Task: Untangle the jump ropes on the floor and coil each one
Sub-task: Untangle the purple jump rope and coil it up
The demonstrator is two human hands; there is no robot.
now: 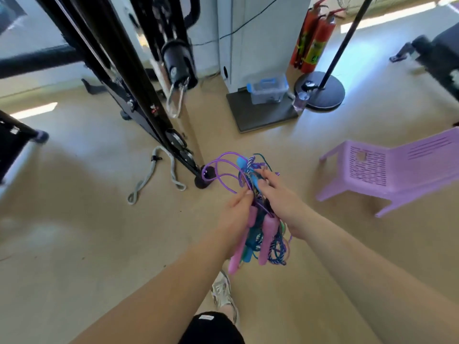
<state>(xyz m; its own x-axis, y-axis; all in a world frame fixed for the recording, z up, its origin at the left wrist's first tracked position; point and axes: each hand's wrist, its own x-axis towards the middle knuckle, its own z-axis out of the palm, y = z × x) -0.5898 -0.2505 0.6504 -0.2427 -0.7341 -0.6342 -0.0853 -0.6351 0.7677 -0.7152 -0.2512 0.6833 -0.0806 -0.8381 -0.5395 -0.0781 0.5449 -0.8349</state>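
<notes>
On the left a grey strap (154,175) lies on the floor (74,219), no part of our job. The left hand (237,214) curls tight round the ropes (279,249), a knot of purple, blue and teal cord held up off the floor, pink handles (268,234) hanging. The right hand (279,194) pinches a blue handle (253,182) on top. We judge untangling barely begun; next we need one handle followed free. Further right, a clear box (269,91): contents we cannot tell.
</notes>
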